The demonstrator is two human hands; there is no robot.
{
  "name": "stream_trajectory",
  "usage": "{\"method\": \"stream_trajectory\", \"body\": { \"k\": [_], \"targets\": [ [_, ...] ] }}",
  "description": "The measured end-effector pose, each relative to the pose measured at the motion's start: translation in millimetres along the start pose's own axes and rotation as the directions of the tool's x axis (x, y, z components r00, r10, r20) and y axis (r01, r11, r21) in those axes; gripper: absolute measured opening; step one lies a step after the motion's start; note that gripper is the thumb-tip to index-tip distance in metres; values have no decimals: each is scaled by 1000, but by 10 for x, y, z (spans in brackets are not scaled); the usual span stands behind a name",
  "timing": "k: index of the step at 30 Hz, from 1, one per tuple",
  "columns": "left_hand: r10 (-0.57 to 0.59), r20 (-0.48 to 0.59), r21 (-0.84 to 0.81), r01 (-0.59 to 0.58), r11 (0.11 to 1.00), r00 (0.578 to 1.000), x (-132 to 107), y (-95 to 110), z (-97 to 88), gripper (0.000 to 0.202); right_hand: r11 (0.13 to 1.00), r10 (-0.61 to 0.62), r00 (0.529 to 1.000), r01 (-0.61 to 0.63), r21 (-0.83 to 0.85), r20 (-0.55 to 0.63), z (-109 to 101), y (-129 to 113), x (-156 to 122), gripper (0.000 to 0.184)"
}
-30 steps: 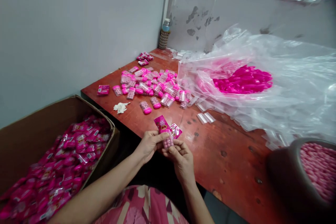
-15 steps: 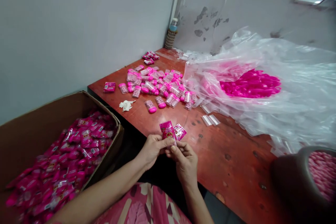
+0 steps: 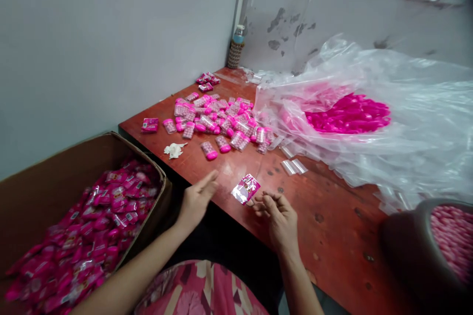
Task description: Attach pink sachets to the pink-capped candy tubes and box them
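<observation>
My left hand [image 3: 197,199] hovers over the near edge of the red-brown table [image 3: 325,226], fingers stretched out and empty. My right hand [image 3: 278,216] has its fingers curled and pinches the corner of a pink printed sachet [image 3: 246,188], which sits low over the table between both hands. A pile of small clear candy cases with pink caps [image 3: 218,120] lies further back on the table. To my left, a cardboard box [image 3: 55,167] holds many filled pink sachets [image 3: 92,226].
A large clear plastic bag with bright pink caps [image 3: 347,113] spreads over the right of the table. A dark bowl of pink candies [image 3: 439,241] stands at the near right. Small clear bags [image 3: 293,166], a white wad [image 3: 174,149] and a bottle [image 3: 236,45] by the wall are also there.
The hands have parted. The pink sachet with the candy case that my left hand held is gone from it, and that hand has opened. My right hand has moved right with one sachet.
</observation>
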State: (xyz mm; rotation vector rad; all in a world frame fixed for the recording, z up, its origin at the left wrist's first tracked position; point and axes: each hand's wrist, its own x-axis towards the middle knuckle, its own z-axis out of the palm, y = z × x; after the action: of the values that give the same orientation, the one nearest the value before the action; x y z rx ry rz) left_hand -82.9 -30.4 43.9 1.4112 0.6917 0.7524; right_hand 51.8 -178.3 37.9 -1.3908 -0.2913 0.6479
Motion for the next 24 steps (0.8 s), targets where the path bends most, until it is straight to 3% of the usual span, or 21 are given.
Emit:
{"method": "stream_trajectory", "body": {
  "k": [1,3,5,6,9,14,18,21,24],
  "targets": [
    [80,122,202,-103,974,989,59,-49,110,40,1000,4,1000,-4,-5,-4,-44,14,5,20],
    [174,338,462,-325,825,925,175,-141,334,39,1000,13,1000,-13,-23,-11,-101,42,-2,21],
    [208,439,548,-444,709,874,264,-225,503,35,999,18,1000,-18,-39,-9,-134,64,-19,22],
    [220,447,556,-462,691,867,293,-262,557,32,999,21,1000,-21,-44,-8,-145,71,-25,21],
    [254,398,489,-438,755,882,324,-338,620,24,998,24,1000,-24,-51,-14,-170,75,-23,19],
    [189,300,296,-280,913,935,298,-346,624,22,996,-6,1000,6,-91,-6,-129,76,60,20],
    [246,276,252,-317,914,929,234,-293,638,21,996,-66,994,61,-65,-81,7,77,157,28],
    [285,255,211,-341,916,924,153,-203,630,22,998,-55,998,55,6,-27,112,33,209,39],
    [194,180,117,-217,969,964,97,-93,568,29,998,-53,998,53,19,28,168,-52,244,38]
  ]
}}
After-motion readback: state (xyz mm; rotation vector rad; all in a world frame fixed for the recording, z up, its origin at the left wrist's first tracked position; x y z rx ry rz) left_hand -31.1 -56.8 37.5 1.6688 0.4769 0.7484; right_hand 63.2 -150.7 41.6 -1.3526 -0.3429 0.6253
